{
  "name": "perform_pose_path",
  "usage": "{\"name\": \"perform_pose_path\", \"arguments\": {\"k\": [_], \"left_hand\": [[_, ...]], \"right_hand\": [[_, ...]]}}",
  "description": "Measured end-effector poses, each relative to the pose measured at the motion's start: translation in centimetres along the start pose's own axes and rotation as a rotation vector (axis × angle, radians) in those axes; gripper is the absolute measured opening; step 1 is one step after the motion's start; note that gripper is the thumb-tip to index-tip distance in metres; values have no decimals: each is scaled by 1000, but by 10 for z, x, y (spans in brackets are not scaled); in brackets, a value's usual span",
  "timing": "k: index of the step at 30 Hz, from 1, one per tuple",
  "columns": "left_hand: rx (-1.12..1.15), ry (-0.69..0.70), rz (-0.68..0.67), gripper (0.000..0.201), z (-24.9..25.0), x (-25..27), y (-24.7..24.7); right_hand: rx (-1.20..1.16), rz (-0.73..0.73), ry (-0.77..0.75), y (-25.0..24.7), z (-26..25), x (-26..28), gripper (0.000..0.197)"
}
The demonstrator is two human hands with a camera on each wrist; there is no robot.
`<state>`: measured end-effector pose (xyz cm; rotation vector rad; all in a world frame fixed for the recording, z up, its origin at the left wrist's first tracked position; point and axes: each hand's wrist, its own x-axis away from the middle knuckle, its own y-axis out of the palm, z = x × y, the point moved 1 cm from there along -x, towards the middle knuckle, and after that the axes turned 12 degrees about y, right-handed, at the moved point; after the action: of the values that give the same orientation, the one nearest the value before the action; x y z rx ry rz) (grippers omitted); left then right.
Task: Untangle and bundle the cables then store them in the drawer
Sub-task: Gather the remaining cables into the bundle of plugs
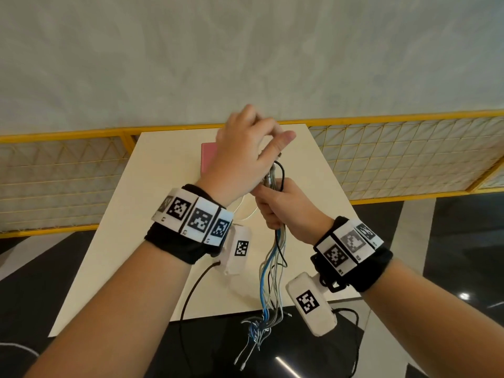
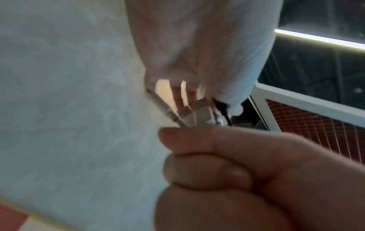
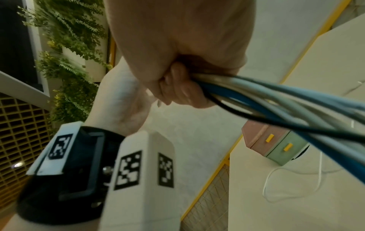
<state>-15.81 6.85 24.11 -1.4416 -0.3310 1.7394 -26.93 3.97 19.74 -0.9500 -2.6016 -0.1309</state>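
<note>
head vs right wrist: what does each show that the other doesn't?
Head only: the cable bundle's loose ends hanging past the table's near edge, and the left hand at the bundle's top. Right wrist only: the drawer unit's front with two yellow handles, plus a plant wall. Both: the right hand gripping the bundle, and a white cable on the table.

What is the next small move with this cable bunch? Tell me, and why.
Probably even up the plug ends with the left hand, then fold the bunch. The right hand grips the cables upright, their long tails hang loose past the table edge, and the small drawer unit sits shut, so nothing is bundled yet.
</note>
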Motion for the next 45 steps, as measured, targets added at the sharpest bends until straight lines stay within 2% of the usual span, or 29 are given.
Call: {"name": "perform_pose_path", "arguments": {"k": [2,4,10,14,16,19,22,24,27,28,30,31,32,33,34,35,36,39,41,42,43,44,45], "left_hand": [[-197,97,120,45,0,1,-7],[-269,173,130,50,0,1,-13],[-242,437,-81,54,-18,1,-26],[-269,509,-69,53,-14,8,-19],[-213,436,-58,53,-14,14,-13],[-91,186,-76,44,-20,21,-15],[201,3,-260,35,-26,27,-15],[223,48,-310,37,-24,31,-15],[187,91,-309,36,-25,36,-17],[265,42,-272,37,-27,38,-20],[531,-150,-56,42,-35,40,-28],[660,-269,55,50,-42,42,-32],[755,-373,89,64,-48,46,-33],[824,-438,27,81,-52,51,-32],[862,-465,-92,97,-53,58,-27],[885,-467,-212,107,-50,64,-21],[895,-456,-300,108,-48,69,-16],[924,-438,-401,102,-49,73,-10],[918,-451,-456,114,-53,75,-11],[914,-453,-488,118,-56,77,-12],[920,-444,-505,117,-58,79,-11],[937,-437,-507,108,-57,80,-11],[973,-417,-497,95,-56,81,-10]], "right_hand": [[6,10,21,2,0,-1,48],[16,7,32,6,1,-2,47],[47,16,43,17,4,-4,45],[40,-5,12,25,0,-3,44],[16,-12,-13,31,1,-3,43],[3,29,-17,38,4,-6,46],[4,59,-53,43,5,-9,43],[11,55,-83,46,4,-12,36],[-16,28,-74,51,3,-15,33],[-33,27,-61,51,4,-16,36],[-69,46,-45,52,4,-17,48],[-83,58,-52,52,4,-17,52],[-96,68,-73,52,4,-17,52],[-101,77,-100,52,4,-17,48],[-93,83,-127,53,4,-18,38],[-48,84,-143,54,2,-18,23],[9,83,-150,55,1,-18,18],[103,31,-147,55,3,-18,33],[127,-22,-177,51,2,-17,34],[181,-19,-184,49,3,-18,26],[231,-21,-195,47,2,-19,14],[248,-27,-198,45,3,-20,9],[232,-38,-190,43,4,-22,17]]}}
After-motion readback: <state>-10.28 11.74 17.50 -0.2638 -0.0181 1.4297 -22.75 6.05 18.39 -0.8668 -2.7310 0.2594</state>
